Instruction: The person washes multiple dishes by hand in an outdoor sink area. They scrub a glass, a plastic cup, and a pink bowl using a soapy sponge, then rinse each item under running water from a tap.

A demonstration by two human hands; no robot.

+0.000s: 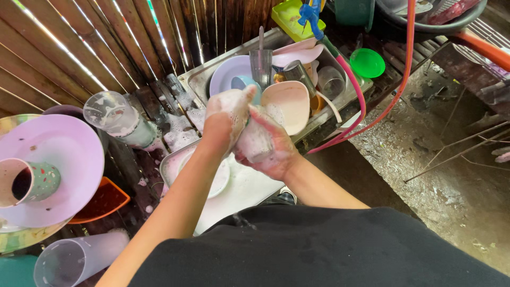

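Both my hands are covered in white foam and meet over the edge of a steel sink [197,79]. My right hand [275,153] grips a foam-coated cup [254,142] from below. My left hand [226,118] closes over the cup's upper end, fingers pressed on it; whether it also holds a sponge is hidden by suds. Just beyond the hands a pale pink bowl [291,103] stands tilted in the sink. Under them lies a metal tray [244,191] of soapy water with a white plate [219,182] in it.
The sink holds a lilac plate [227,74], a steel cup [261,65], a glass [330,82] and a pink hose [353,87]. A green lid [367,62] lies beside it. At left are a clear tumbler [114,116], a pink plate [64,149] with a speckled cup [34,180], and an orange tray [106,202].
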